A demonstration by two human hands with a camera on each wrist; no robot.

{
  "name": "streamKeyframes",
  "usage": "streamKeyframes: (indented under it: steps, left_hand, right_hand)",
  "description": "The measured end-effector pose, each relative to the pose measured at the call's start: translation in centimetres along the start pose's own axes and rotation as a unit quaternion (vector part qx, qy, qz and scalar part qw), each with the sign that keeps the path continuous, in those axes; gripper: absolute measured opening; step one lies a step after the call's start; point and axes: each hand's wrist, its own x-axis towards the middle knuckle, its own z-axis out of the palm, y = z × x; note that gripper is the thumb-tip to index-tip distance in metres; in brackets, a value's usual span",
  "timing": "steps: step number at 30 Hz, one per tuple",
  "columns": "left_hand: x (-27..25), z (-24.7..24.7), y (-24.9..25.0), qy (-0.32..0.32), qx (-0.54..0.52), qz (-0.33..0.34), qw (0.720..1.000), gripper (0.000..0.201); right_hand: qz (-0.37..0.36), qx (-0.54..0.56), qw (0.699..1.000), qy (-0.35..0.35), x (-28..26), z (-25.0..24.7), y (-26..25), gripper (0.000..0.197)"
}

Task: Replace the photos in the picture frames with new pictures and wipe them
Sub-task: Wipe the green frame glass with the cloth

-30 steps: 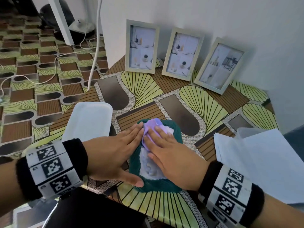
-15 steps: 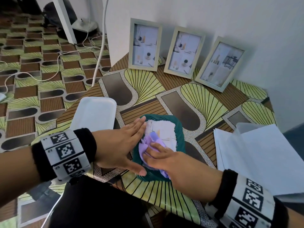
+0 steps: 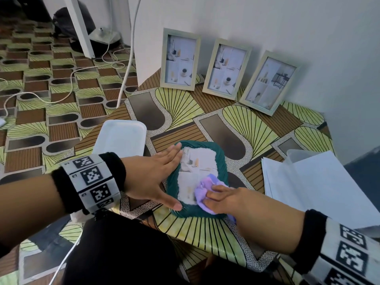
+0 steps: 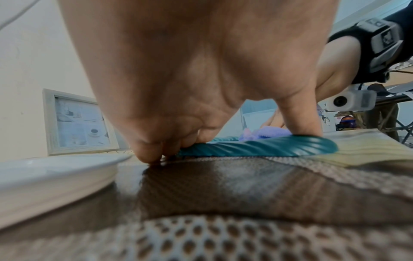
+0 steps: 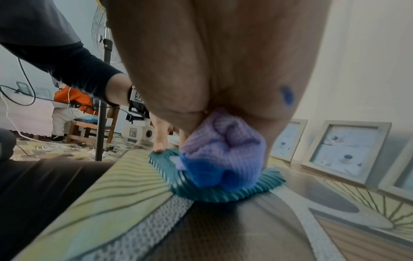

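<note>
**Cloth crosses the glass as a person wipes a teal picture frame (image 3: 223,161) lying flat on the patterned table (image 3: 205,235).**

The right hand (image 3: 236,200), fingers laid nearly straight, presses the purple cloth (image 3: 202,187) on the picture's near right corner. Half a second earlier the cloth sat at the near left, and before that at the far end. The left hand (image 3: 150,177) stays flat against the frame's left rim, thumb on the near edge, gripping nothing.

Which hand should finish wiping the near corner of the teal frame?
Right: the right hand presses the purple cloth on the teal frame at its near corner; the left hand lies flat, bracing its left edge.
</note>
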Motion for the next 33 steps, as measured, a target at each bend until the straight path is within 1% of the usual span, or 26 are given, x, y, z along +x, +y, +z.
streamKeyframes:
  steps: [4, 8, 12, 14, 16, 21, 24, 27, 29, 33]
  left_hand:
    - [0.0, 0.0, 0.0, 0.001, -0.001, -0.001, 1.0, 0.127]
    - [0.1, 0.1, 0.0, 0.0, -0.007, -0.001, 1.0, 0.127]
    - [0.2, 0.0, 0.0, -0.01, -0.005, -0.005, 1.0, 0.127]
    - [0.3, 0.0, -0.1, -0.011, -0.002, -0.004, 1.0, 0.127]
    - [0.4, 0.1, -0.2, -0.009, -0.002, 0.0, 1.0, 0.127]
    - [0.7, 0.2, -0.5, 0.002, 0.007, 0.005, 1.0, 0.127]
    - [0.7, 0.4, -0.6, 0.016, 0.018, 0.009, 1.0, 0.128]
    - [0.7, 0.6, -0.6, 0.034, 0.035, 0.01, 0.999, 0.129]
    - [0.6, 0.6, -0.7, 0.039, 0.044, 0.009, 0.998, 0.127]
    - [0.5, 0.5, -0.6, 0.027, 0.049, 0.007, 0.998, 0.122]
  right_hand:
    - [0.028, -0.025, 0.999, 0.002, 0.1, 0.6, 0.2, 0.082]
    - [0.065, -0.05, 0.997, 0.012, 0.9, -0.2, 0.5, 0.078]
    - [0.1, -0.076, 0.992, 0.004, 2.9, -2.1, 1.1, 0.077]
    - [0.119, -0.074, 0.99, 0.008, 4.3, -2.9, 1.4, 0.075]
    - [0.123, -0.06, 0.99, 0.017, 5.5, -3.3, 1.6, 0.073]
    - [0.082, 0.014, 0.996, 0.038, 7.4, -3.3, 1.0, 0.076]
    - [0.062, 0.041, 0.996, 0.051, 8.0, -3.0, 0.1, 0.07]
    - [0.044, 0.037, 0.997, 0.057, 7.5, -2.4, -0.5, 0.07]
    - [0.015, 0.053, 0.997, 0.059, 6.7, -2.0, -0.9, 0.074]
    - [-0.05, 0.09, 0.994, 0.033, 4.5, -1.2, -1.6, 0.082]
